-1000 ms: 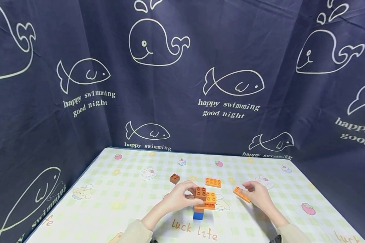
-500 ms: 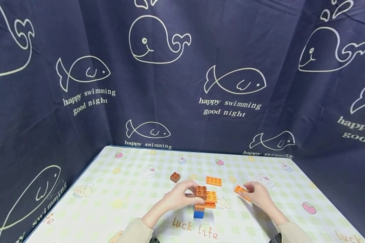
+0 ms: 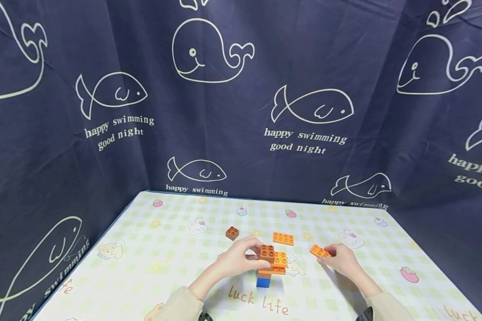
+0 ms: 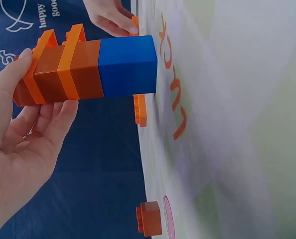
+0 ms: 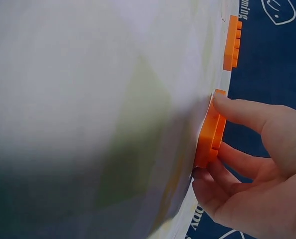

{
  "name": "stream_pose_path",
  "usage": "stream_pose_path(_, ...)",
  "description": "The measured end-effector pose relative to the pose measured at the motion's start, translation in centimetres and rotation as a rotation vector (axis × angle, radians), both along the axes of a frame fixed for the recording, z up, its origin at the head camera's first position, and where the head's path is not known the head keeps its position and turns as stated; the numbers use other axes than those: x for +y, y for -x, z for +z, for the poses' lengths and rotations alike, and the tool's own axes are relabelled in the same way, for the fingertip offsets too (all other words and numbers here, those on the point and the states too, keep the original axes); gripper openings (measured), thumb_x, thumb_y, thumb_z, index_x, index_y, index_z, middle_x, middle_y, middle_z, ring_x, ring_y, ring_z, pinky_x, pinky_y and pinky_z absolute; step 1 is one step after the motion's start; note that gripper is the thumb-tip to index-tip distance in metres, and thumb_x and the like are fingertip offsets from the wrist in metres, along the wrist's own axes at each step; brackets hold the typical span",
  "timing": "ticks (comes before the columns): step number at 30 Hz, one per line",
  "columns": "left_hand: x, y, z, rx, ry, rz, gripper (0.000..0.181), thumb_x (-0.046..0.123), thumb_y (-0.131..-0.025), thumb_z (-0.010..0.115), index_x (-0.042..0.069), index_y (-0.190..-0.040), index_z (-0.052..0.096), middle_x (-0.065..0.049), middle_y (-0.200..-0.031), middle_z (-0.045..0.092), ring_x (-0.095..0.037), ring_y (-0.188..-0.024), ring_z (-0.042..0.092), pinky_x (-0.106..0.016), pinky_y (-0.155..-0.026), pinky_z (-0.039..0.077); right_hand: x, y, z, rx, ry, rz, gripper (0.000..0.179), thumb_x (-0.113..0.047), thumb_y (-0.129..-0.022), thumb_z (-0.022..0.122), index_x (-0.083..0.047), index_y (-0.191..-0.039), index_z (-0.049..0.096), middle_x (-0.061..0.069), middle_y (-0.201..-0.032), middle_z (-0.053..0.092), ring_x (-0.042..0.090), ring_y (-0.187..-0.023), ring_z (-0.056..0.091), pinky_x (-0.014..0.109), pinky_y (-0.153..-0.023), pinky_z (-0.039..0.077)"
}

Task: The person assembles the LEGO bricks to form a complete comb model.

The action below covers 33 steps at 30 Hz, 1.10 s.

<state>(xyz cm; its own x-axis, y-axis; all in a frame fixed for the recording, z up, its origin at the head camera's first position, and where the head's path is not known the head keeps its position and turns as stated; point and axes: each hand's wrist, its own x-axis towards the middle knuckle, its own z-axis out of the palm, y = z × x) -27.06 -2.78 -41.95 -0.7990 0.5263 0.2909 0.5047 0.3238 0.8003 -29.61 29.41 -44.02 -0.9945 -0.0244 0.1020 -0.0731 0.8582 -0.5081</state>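
My left hand (image 3: 238, 259) grips the upper part of an upright tower of toy building bricks, thumb on the near side and fingers behind. A blue brick (image 4: 127, 65) forms the tower's base; brown bricks and thin orange plates alternate above it, topped by a brown brick (image 3: 267, 252). The orange plates jut out to the right of the column. To the right of the tower, my right hand (image 3: 342, 258) pinches a loose orange studded plate (image 5: 210, 132) between thumb and fingers, low at the tabletop. Its right end is partly hidden by the fingers in the head view.
Another orange plate (image 3: 283, 239) lies behind the tower, studs up. A loose brown brick (image 3: 232, 232) sits further left at the back. The patterned tablecloth (image 3: 177, 267) covers the table, and a dark blue curtain (image 3: 241, 133) encloses its back and sides.
The orange plate at my right hand has turned on the table, its near end swinging away from me, and that hand's fingers have shifted along it. The left hand keeps its hold on the tower.
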Motion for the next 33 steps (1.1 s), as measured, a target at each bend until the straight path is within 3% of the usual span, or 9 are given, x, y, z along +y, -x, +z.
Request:
stream_pose_path(7, 0.08, -0.05, -0.01, -0.006, 0.009, 0.005, 0.031, 0.035, -0.08, 0.074, 0.016, -0.101, 0.063, 0.009, -0.092, 0.058, -0.001, -0.091, 0.056, -0.016, -0.083, 0.052, 0.01, 0.19, -0.47, 0.019, -0.027, 0.006, 0.049, -0.019, -0.072, 0.078, 0.014, -0.105, 0.061, 0.018, -0.092, 0.063, 0.027, -0.084, 0.058, 0.047, -0.079, 0.049)
stream_pose_path(18, 0.12, -0.05, -0.04, 0.001, -0.001, -0.005, 0.027, 0.033, -0.08, 0.074, 0.016, -0.096, 0.061, 0.009, -0.092, 0.058, -0.001, -0.092, 0.057, -0.016, -0.083, 0.052, -0.03, 0.1, -0.26, -0.007, -0.009, -0.007, 0.042, -0.018, -0.074, 0.077, 0.011, -0.101, 0.062, 0.014, -0.088, 0.063, 0.022, -0.078, 0.057, 0.037, -0.069, 0.049)
stream_pose_path(26, 0.3, -0.06, -0.04, 0.014, -0.005, -0.008, 0.027, 0.032, -0.08, 0.074, 0.016, -0.097, 0.061, 0.008, -0.091, 0.058, 0.0, -0.09, 0.057, -0.017, -0.083, 0.052, 0.03, -0.17, -0.07, 0.059, -0.013, 0.0, 0.042, -0.016, -0.073, 0.076, 0.012, -0.101, 0.063, 0.017, -0.089, 0.06, 0.025, -0.08, 0.055, 0.042, -0.073, 0.048)
stream_pose_path(33, 0.28, 0.0, -0.18, -0.003, -0.027, -0.012, 0.027, 0.03, -0.079, 0.075, 0.015, -0.097, 0.061, 0.007, -0.093, 0.058, -0.001, -0.091, 0.058, -0.015, -0.082, 0.052, -0.6, -0.67, 0.31, 0.1, -0.006, 0.001, 0.042, -0.015, -0.073, 0.075, 0.012, -0.103, 0.063, 0.017, -0.09, 0.058, 0.024, -0.08, 0.054, 0.038, -0.072, 0.046)
